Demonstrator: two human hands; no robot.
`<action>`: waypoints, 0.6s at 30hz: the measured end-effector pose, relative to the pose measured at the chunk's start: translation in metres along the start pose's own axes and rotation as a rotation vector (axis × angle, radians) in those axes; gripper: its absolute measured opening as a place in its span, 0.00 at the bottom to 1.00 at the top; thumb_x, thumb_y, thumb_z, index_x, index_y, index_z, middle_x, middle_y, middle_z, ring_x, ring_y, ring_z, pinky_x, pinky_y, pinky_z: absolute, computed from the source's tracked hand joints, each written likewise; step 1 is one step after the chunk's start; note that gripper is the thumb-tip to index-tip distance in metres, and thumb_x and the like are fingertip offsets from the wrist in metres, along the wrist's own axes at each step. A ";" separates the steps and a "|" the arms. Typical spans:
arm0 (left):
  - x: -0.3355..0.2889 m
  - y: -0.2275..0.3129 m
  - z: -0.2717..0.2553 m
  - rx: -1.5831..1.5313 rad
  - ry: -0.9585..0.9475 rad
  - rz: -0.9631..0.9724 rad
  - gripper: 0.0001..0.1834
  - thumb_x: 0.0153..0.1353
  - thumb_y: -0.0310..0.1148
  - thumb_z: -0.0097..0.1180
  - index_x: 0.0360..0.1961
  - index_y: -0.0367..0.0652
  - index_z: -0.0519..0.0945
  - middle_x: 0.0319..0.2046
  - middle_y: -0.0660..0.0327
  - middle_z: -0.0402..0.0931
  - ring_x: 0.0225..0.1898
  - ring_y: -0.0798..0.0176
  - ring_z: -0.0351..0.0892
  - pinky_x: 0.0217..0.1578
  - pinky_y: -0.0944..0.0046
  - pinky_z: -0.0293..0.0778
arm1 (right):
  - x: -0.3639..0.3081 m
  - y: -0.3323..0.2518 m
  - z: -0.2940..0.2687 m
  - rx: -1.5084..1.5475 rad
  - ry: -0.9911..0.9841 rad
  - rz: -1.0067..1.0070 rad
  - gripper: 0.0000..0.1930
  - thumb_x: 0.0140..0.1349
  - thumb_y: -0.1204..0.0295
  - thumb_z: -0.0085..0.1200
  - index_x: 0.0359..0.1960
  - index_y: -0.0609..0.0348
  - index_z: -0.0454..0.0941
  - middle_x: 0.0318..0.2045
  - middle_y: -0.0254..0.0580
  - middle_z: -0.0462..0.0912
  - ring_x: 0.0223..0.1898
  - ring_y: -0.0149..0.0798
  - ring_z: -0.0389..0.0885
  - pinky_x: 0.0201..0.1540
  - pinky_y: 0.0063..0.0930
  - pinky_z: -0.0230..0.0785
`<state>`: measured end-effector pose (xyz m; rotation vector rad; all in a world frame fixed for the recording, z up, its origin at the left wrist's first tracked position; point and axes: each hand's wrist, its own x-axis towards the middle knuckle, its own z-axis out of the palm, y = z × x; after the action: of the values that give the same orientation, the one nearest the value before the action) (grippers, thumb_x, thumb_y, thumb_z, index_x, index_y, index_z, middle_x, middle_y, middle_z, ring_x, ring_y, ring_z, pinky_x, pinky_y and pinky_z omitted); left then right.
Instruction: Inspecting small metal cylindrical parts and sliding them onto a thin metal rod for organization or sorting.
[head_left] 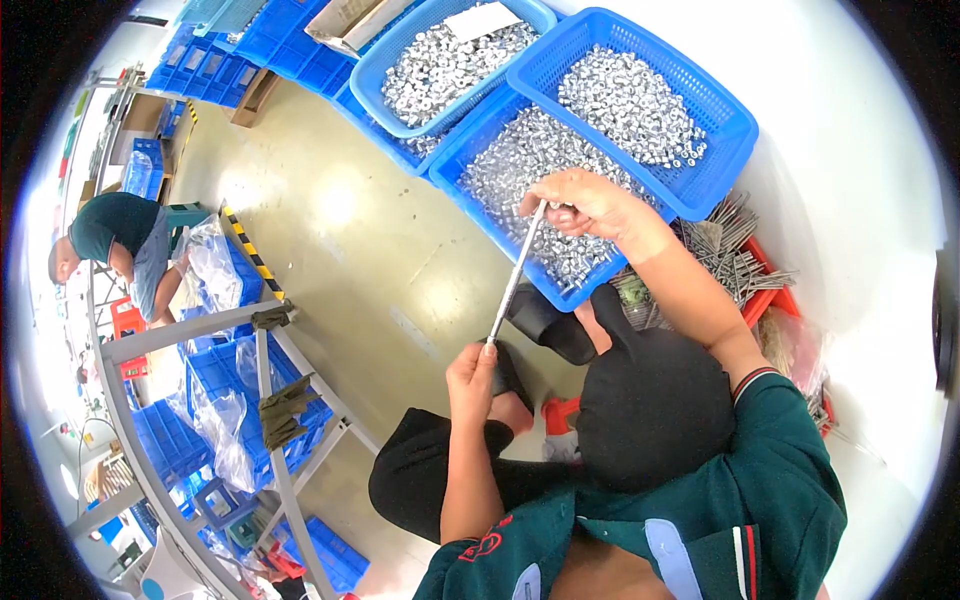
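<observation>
A thin, straight metal rod runs slantwise between my two hands. Its lower end is pinched in the closed fingers of my left hand, over my bent legs. Up at the other end, my right hand closes thumb and fingers on the rod's tip; whether a small part sits there is hidden. Beneath my right hand is a blue basket filled with small silver metal parts, like nuts or sleeves. A second blue basket of similar parts overlaps it on the right.
A lighter blue basket of round metal parts stands further left. Many metal rods lie in a red crate beside my right forearm. A grey metal frame and blue crates stand at left; a co-worker bends there.
</observation>
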<state>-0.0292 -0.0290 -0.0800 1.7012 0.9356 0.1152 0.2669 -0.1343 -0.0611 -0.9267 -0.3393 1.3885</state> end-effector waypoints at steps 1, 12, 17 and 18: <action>0.000 0.001 0.001 -0.056 -0.016 -0.009 0.15 0.61 0.36 0.48 0.22 0.36 0.73 0.18 0.67 0.70 0.21 0.77 0.64 0.22 0.76 0.60 | 0.001 0.004 0.002 0.005 -0.064 0.016 0.18 0.60 0.60 0.47 0.38 0.67 0.74 0.11 0.22 0.60 0.10 0.17 0.51 0.11 0.13 0.40; 0.002 0.023 0.012 -0.305 -0.033 -0.239 0.15 0.61 0.39 0.48 0.21 0.41 0.71 0.15 0.71 0.64 0.15 0.79 0.55 0.16 0.76 0.51 | 0.004 0.022 -0.009 -0.002 0.193 0.035 0.12 0.61 0.65 0.44 0.36 0.63 0.73 0.21 0.30 0.66 0.16 0.18 0.56 0.12 0.10 0.44; 0.000 0.015 0.010 -0.253 -0.014 -0.186 0.16 0.61 0.40 0.48 0.20 0.41 0.72 0.14 0.72 0.62 0.15 0.79 0.55 0.17 0.76 0.50 | 0.006 0.012 -0.007 0.253 0.225 -0.069 0.10 0.63 0.70 0.40 0.34 0.64 0.72 0.25 0.33 0.68 0.18 0.19 0.59 0.13 0.08 0.47; -0.001 0.015 0.011 -0.236 -0.012 -0.171 0.16 0.61 0.40 0.48 0.20 0.41 0.72 0.13 0.72 0.62 0.15 0.79 0.55 0.17 0.76 0.50 | 0.004 0.010 -0.006 0.304 0.217 -0.066 0.09 0.63 0.71 0.40 0.34 0.64 0.71 0.25 0.33 0.68 0.17 0.19 0.59 0.13 0.08 0.48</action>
<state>-0.0165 -0.0390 -0.0706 1.3984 1.0131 0.0974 0.2653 -0.1331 -0.0732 -0.7961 0.0068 1.2246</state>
